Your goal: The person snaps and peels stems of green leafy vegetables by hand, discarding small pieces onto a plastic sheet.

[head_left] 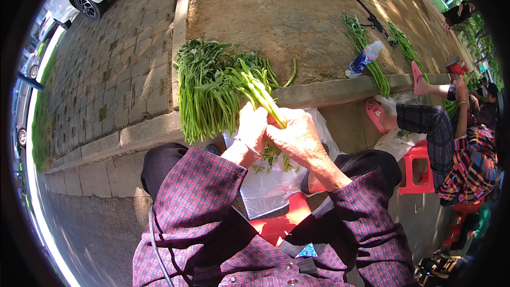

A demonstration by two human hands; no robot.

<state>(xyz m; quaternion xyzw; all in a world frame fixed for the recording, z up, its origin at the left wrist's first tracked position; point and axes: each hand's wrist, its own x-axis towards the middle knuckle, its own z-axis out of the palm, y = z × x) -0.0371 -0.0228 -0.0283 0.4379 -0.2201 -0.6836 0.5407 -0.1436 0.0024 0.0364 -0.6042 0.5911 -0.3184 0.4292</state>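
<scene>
A small bunch of green leafy vegetable stems (259,89) points up and away from my hands, its cut ends low and its leaves at the far end. My right hand (297,133) grips the lower part of the stems between thumb and fingers. Pressed close beside it, my left hand (252,129) has its fingers curled around the same stems, partly hidden. A large pile of leafy stems (207,95) lies on the kerb just beyond my left hand. Below my hands, trimmed leaf and stem pieces (271,161) rest on a clear plastic sheet (263,195) between my feet.
A stone kerb (318,92) crosses in front, with bare soil (247,12) beyond. A plastic bottle (364,59) stands near another bundle of greens (378,75). To the right sits a person in checked trousers (426,127), near a red plastic stool (416,169).
</scene>
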